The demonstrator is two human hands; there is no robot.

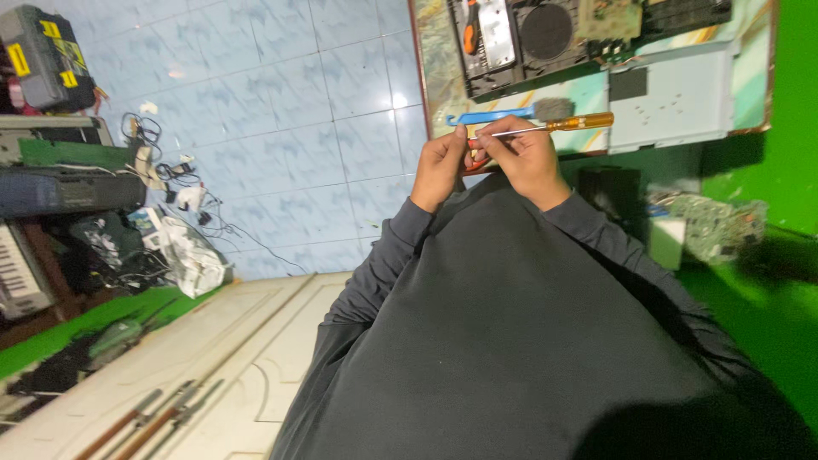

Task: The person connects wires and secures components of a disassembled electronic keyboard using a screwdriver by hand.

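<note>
Both hands are raised together in front of my chest, at the edge of a low table (430,81). My right hand (527,160) pinches the thin metal shaft of a screwdriver with an amber handle (579,122), which sticks out to the right. My left hand (439,166) is closed around a small red part (474,158), its thumb up at the screwdriver's tip. The part is mostly hidden by my fingers. Dark grey sleeves cover both arms.
On the table lie a blue plastic pry tool (490,117), an opened black device with a round speaker (545,30), an orange-handled screwdriver (469,25) and a pale blue metal cover (673,94). A toolbox (43,55), cables (170,170) and a keyboard (17,273) crowd the left floor.
</note>
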